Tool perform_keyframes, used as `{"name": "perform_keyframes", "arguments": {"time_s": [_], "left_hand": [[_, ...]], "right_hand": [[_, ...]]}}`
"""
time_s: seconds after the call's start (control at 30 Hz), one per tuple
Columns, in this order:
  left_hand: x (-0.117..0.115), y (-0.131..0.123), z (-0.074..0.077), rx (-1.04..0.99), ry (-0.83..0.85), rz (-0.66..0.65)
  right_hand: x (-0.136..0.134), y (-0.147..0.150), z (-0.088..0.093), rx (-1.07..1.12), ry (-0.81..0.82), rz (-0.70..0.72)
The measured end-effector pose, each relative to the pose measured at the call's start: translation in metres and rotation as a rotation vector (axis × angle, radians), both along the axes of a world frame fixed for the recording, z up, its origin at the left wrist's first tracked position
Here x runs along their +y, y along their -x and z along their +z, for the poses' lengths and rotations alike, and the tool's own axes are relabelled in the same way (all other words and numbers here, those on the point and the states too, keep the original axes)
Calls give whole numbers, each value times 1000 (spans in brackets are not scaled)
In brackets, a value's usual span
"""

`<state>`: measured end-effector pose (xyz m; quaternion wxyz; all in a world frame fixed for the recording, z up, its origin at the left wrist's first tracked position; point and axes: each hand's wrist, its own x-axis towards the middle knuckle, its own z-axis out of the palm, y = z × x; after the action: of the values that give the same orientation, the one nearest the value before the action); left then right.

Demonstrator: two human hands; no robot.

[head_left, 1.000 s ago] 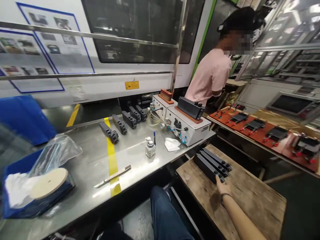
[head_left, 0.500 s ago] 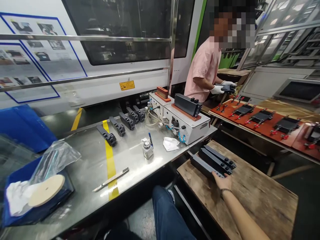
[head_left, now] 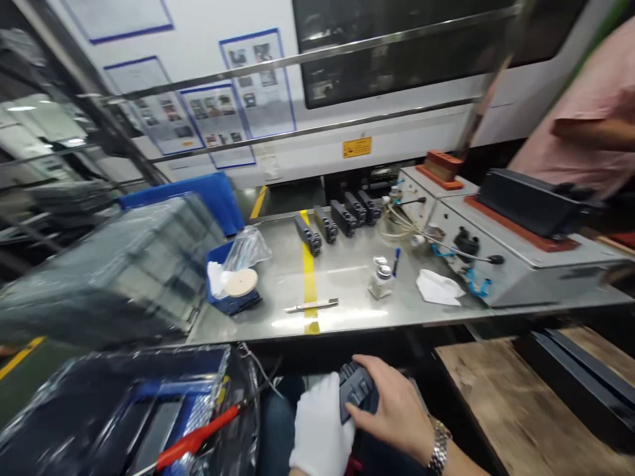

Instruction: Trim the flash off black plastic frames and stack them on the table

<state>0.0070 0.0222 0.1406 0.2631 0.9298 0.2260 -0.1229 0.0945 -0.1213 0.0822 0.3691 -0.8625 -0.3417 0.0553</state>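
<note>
Black plastic part [head_left: 356, 391] sits low centre, in front of the table edge and over the person's lap, held between both hands.
Right hand [head_left: 394, 410], bare: fingers curled over the top of the part, thumb side toward the camera, clamped on it. Wristwatch [head_left: 439, 449] on that wrist.
Left hand [head_left: 320, 433], white glove: pressed against the part's left end. The glove is blown out white, so I can't tell if its fingers are closed on the part or just bracing it.
Just left of the hands: blue bin [head_left: 149, 390] lined with clear plastic, red-handled tool [head_left: 198, 439] lying in it.
Right of the hands: wooden bench [head_left: 516, 410] with long black housings [head_left: 580, 383] stacked at its far end.
Above: steel table [head_left: 347, 317]. A yellow stripe [head_left: 309, 274] runs front to back, and a flat metal blade [head_left: 311, 305] lies across it near the front edge. Small glass bottle [head_left: 381, 281], blue pen [head_left: 395, 261] just behind it, white cloth [head_left: 436, 287] to its right.
Row of short black parts [head_left: 337, 221] stands at the back of the table.
Grey control box [head_left: 520, 271] at the right end, long black housing [head_left: 530, 201] on its red fixture.
Left end: blue tray [head_left: 233, 301] with a pale round disc [head_left: 239, 282] and a clear bag [head_left: 247, 246].
Co-worker in a pink shirt [head_left: 585, 125] at far right, well apart from the hands.
</note>
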Motion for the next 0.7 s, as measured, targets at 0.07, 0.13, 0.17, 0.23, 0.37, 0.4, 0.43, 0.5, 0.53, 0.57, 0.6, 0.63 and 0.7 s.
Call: {"name": "perform_keyframes", "arguments": {"time_s": [0.07,0.13,0.17,0.23,0.37,0.4,0.43,0.5,0.53,0.57,0.6,0.63,0.7], "left_hand": [[8,8,-5,44,100,135],[24,28,-8,-50,312,329],[32,39,-8,-105,413,430],[45,60,-2,-195,576,591],[47,78,22,-351,804,696],[45,79,27,-380,832,703],[42,79,32,-395,840,713],[38,80,36,-415,849,744],[37,81,37,-417,850,759],[36,82,38,-417,849,773],[35,82,38,-418,848,788],[34,83,39,-420,850,794],[33,82,41,-458,862,776]], "right_hand": [[27,-2,10,-28,16,174],[55,-20,14,-48,58,269],[68,-34,15,-57,88,286],[97,-66,13,-84,164,275],[144,-117,2,-137,329,237],[151,-124,0,-148,360,239],[155,-129,-3,-156,384,240],[156,-135,-8,-160,415,227],[152,-137,-10,-155,423,208],[148,-140,-13,-146,424,182],[141,-142,-15,-134,418,148],[133,-144,-16,-119,401,111],[114,-145,-17,-97,329,34]]}}
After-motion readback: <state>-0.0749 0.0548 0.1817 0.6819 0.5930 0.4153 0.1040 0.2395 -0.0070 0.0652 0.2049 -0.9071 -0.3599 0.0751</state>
